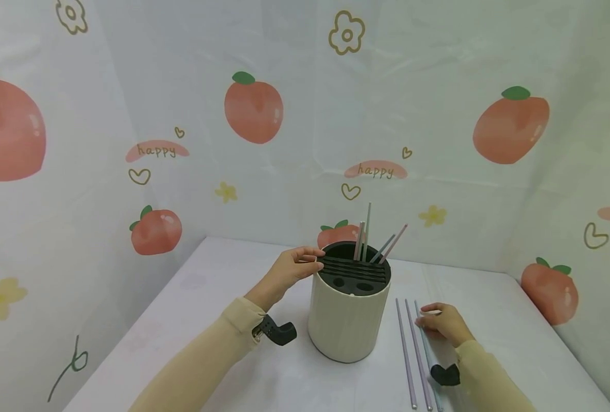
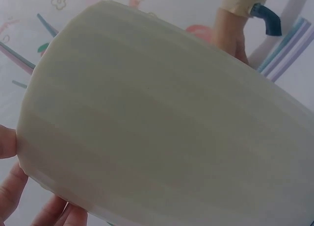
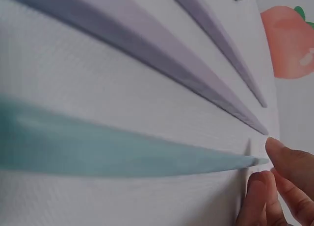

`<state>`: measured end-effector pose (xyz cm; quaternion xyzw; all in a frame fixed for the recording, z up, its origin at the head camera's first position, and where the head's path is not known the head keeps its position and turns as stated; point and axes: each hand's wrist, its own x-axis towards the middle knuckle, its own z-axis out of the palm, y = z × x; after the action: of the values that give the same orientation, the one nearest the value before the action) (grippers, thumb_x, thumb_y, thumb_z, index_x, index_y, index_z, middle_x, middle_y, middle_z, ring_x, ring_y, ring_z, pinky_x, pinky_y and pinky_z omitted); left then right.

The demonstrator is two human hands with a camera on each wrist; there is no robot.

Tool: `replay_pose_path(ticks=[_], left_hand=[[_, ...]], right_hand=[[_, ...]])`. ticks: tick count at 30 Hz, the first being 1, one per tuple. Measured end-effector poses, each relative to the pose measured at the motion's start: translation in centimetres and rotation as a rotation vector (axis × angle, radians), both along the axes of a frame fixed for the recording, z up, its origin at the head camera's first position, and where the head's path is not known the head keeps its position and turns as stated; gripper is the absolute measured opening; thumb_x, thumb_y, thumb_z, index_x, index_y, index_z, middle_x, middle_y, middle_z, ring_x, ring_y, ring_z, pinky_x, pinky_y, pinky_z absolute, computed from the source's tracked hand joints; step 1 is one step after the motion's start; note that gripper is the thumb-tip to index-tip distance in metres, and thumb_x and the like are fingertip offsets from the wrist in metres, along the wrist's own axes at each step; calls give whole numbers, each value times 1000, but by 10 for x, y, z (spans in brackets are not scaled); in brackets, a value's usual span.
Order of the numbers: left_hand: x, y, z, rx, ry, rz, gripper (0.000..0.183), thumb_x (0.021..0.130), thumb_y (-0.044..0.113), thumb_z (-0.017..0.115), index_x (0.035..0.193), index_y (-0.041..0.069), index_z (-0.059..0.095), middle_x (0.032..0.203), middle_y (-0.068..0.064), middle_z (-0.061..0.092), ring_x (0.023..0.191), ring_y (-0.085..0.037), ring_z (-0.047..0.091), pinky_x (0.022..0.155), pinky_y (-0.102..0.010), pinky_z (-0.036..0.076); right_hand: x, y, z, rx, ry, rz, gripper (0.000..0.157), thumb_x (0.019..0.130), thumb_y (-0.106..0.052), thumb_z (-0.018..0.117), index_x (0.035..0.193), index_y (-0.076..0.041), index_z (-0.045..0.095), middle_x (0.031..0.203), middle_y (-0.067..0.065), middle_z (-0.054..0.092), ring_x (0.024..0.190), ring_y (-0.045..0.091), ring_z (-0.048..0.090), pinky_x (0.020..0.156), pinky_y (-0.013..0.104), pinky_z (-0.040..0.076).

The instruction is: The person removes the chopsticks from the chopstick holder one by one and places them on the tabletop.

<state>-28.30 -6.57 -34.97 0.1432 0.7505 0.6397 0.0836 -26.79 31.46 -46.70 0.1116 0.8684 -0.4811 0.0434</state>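
A cream cylindrical utensil holder (image 1: 347, 326) with a black slotted insert (image 1: 353, 269) stands upright on the table. My left hand (image 1: 286, 272) rests on its left rim, thumb and fingers touching the edge; the left wrist view shows its fingertips along the side of the holder (image 2: 157, 113). Right of the holder lie two purple chopsticks (image 1: 407, 360) (image 1: 419, 360) and a teal chopstick (image 3: 122, 147), side by side. My right hand (image 1: 444, 323) is at the teal one's thin far end, thumb and fingers on either side, with a gap showing between them.
Several pink, teal and pale chopsticks (image 1: 367, 229) stand leaning in the holder's rear compartment. A white table (image 1: 176, 320) carries everything. White cloth walls (image 1: 305, 114) printed with fruit enclose the back and sides. Black wrist cameras (image 1: 280, 332) hang below both sleeves.
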Motion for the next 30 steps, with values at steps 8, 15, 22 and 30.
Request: replay_pose_path(ticks=[8, 15, 22, 30], left_hand=[[-2, 0, -2, -5, 12, 0, 31, 89, 16, 66, 119, 10, 66, 126, -12, 57, 121, -25, 51, 104, -44, 45], [-2, 0, -1, 13, -2, 4, 30, 89, 14, 67, 118, 10, 66, 125, -11, 57, 121, -25, 50, 104, -43, 46], [-4, 0, -3, 10, 6, -2, 31, 89, 15, 67, 119, 9, 66, 124, -11, 57, 119, -25, 52, 103, -43, 46], [-3, 0, -3, 8, -3, 7, 30, 89, 15, 67, 118, 10, 66, 126, -12, 56, 120, -25, 51, 103, -44, 46]], right_hand=[[-1, -3, 42, -220, 128, 97, 54, 93, -16, 65, 132, 14, 44, 100, 4, 68, 87, 12, 65, 79, 29, 58], [1, -25, 101, -462, 374, 223, 19, 95, -9, 61, 112, -16, 61, 96, -10, 63, 90, 3, 64, 82, 19, 55], [9, -62, 134, -655, 599, 296, 26, 92, 3, 60, 111, -15, 63, 104, -4, 65, 96, 6, 66, 87, 20, 54], [9, -92, 133, -601, 708, 277, 25, 89, 6, 63, 104, -13, 64, 104, -8, 66, 95, 4, 65, 86, 17, 53]])
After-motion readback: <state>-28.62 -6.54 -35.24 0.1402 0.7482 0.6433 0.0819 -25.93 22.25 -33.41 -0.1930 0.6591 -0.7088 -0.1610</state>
